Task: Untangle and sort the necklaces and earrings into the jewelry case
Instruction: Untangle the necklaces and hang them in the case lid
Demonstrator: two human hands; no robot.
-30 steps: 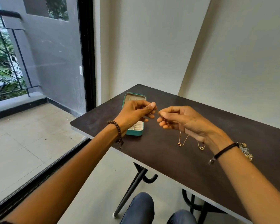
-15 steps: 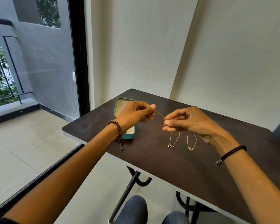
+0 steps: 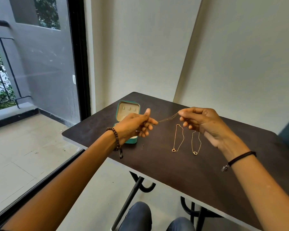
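1. Head view, hands: the left hand (image 3: 137, 125) and the right hand (image 3: 202, 121) are raised over the worktop (image 3: 182, 165), each grip pinched shut on the fine chain (image 3: 168, 118) stretched taut between them.
2. Head view, necklaces: from the right hand two gold loops hang down toward 6 o'clock, the left loop (image 3: 178, 139) and the right loop (image 3: 196, 142), each ending in a small pendant at the worktop. They hang side by side, apart from each other.
3. Head view, case: the teal jewelry case (image 3: 128, 112) stands open at about 10 o'clock from the left hand, its lower half hidden behind that hand. No earrings can be made out.
4. Step in hand, as I judge it: untangling, by drawing one strand clear of the others.
5. The next move likely calls for a slow, light pull, keeping the strands from twisting together, then carrying a freed necklace toward 10 o'clock into the case.
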